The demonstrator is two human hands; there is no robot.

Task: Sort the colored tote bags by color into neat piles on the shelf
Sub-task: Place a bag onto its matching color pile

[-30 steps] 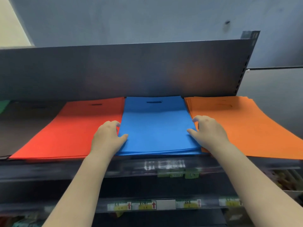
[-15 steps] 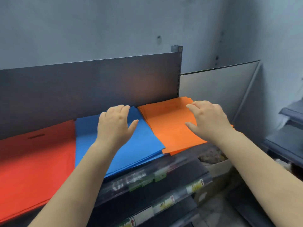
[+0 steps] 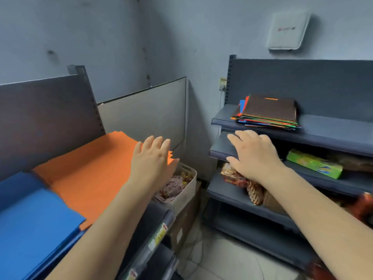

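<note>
Both our left hand (image 3: 154,158) and right hand (image 3: 253,156) are released, grasping nothing, mid-frame. The mixed stack (image 3: 267,114) of unsorted bags sits upper right; the orange pile (image 3: 90,166) and blue pile (image 3: 30,225) lie lower left. We should lift only the top bag, flat, with both hands.

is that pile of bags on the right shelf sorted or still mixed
Mixed. The pile of bags has a brown bag on top, with blue, red, orange and green edges sticking out unevenly beneath it.
</note>
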